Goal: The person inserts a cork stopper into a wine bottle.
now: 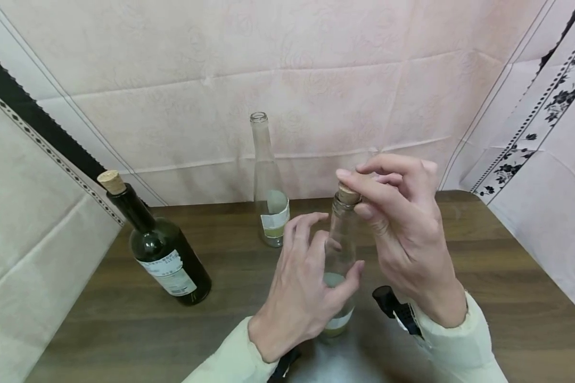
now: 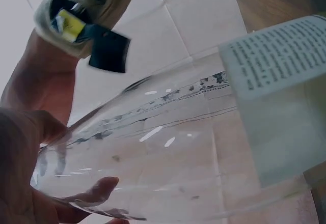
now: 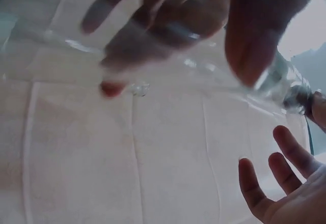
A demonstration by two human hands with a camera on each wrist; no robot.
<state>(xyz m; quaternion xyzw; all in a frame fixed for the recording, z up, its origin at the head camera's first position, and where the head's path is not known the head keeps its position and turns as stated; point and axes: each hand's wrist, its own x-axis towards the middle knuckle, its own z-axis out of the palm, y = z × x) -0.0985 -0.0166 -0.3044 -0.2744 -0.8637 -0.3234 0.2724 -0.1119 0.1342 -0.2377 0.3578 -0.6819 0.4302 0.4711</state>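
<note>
- So on my end the left hand (image 1: 306, 290) is wrapped round the clear bottle (image 1: 337, 263), thumb across its near side
- My right hand (image 1: 407, 223) is just above that, pinching the cork (image 1: 348, 194) at the bottle's mouth
- Second clear bottle (image 1: 270, 197) stands just beyond my left hand
- Dark bottle (image 1: 165, 250) is well left of both hands, stopper (image 1: 111, 182) poking out
</note>
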